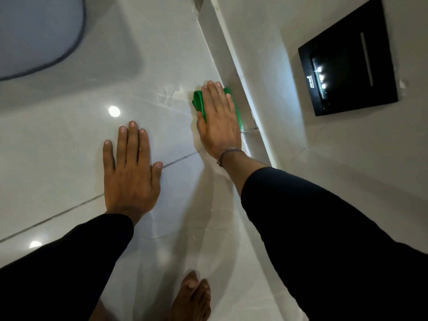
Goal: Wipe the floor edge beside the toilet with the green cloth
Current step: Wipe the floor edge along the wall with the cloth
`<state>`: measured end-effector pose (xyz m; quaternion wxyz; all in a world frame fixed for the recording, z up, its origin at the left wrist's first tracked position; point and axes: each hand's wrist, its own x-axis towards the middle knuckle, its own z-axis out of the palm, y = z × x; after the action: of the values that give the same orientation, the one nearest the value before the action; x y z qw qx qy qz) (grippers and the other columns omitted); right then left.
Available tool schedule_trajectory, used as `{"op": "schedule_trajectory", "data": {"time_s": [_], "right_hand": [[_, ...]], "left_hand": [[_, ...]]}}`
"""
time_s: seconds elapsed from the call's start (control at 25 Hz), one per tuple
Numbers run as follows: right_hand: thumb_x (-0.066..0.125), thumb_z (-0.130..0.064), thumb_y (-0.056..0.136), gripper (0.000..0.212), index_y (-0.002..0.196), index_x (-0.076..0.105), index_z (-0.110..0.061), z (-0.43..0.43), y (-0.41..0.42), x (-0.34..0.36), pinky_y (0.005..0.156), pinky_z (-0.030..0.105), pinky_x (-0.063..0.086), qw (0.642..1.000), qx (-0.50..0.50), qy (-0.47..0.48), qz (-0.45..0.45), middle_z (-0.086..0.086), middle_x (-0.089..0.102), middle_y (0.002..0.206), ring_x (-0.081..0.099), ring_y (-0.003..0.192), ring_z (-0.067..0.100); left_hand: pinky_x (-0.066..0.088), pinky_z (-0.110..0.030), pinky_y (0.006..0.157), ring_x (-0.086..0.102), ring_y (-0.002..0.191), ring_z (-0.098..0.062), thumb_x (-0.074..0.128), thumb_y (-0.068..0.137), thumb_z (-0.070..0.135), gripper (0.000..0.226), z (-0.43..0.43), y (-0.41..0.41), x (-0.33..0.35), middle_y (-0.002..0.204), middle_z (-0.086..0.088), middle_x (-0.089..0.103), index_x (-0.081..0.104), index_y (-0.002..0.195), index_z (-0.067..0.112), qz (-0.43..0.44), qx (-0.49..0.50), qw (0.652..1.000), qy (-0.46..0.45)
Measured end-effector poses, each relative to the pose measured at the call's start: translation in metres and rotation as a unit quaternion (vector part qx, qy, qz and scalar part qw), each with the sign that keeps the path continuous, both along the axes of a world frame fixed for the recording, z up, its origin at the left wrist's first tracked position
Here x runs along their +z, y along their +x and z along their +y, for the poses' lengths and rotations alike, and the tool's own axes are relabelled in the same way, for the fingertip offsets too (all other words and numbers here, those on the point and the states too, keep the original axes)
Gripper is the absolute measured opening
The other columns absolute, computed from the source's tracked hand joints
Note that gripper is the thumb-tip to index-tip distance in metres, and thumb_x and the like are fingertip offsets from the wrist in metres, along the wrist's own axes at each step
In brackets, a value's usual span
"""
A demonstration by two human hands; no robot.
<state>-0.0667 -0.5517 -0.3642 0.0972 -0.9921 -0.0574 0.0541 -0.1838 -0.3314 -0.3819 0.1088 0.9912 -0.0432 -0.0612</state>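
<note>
Right hand [218, 121] flat on one green cloth [199, 103], left hand [130, 172] fingers spread on floor [69, 140], empty

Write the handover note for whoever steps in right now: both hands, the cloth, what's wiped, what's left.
Right hand: flat, palm down on the green cloth, pressing it to the floor against the base of the wall skirting.
Left hand: flat on the floor tile, empty, bracing.
Toilet: upper left, apart from the cloth.
Done: wiping is under way at the edge; how far it has got cannot be judged.
Left: run the cloth along the rest of the edge, both ahead and back toward the bare foot.
</note>
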Motion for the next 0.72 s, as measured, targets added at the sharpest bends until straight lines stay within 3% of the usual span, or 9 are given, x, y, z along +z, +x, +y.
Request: {"op": "schedule_trajectory", "data": {"time_s": [0.32,0.6,0.72], "right_hand": [[0.045,-0.021,0.104,0.061,0.161,0.029,-0.007,-0.048,-0.12,0.007,0.13,0.049,0.014,0.998,-0.038,0.03,0.039,0.012,0.027,0.17,0.014,0.161,0.026],[0.027,-0.047,0.109,0.065,0.165,0.014,-0.015,-0.101,-0.268,0.012,0.129,0.049,0.016,0.989,-0.088,-0.046,0.108,0.007,0.018,0.173,0.011,0.161,0.023],[0.025,-0.049,0.11,0.066,0.165,0.014,-0.015,-0.107,-0.288,0.016,0.13,0.046,0.013,0.985,-0.097,-0.052,0.13,0.005,0.015,0.174,0.01,0.161,0.023]], "left_hand": [[0.007,-0.062,0.139,0.009,0.173,-0.04,0.029,0.113,0.044,0.076,0.0,0.0,-0.003,0.185,-0.022,0.011,0.015,0.175,0.002,0.009,-0.002,1.0,-0.01],[0.008,-0.063,0.139,0.009,0.173,-0.04,0.03,0.112,0.043,0.076,0.001,0.0,-0.003,0.185,-0.023,0.011,0.016,0.175,0.002,0.005,-0.005,1.0,-0.012],[0.008,-0.064,0.139,0.011,0.172,-0.041,0.03,0.112,0.043,0.076,-0.001,-0.001,-0.003,0.185,-0.024,0.012,0.016,0.175,0.001,0.0,-0.003,1.0,-0.012]]}}
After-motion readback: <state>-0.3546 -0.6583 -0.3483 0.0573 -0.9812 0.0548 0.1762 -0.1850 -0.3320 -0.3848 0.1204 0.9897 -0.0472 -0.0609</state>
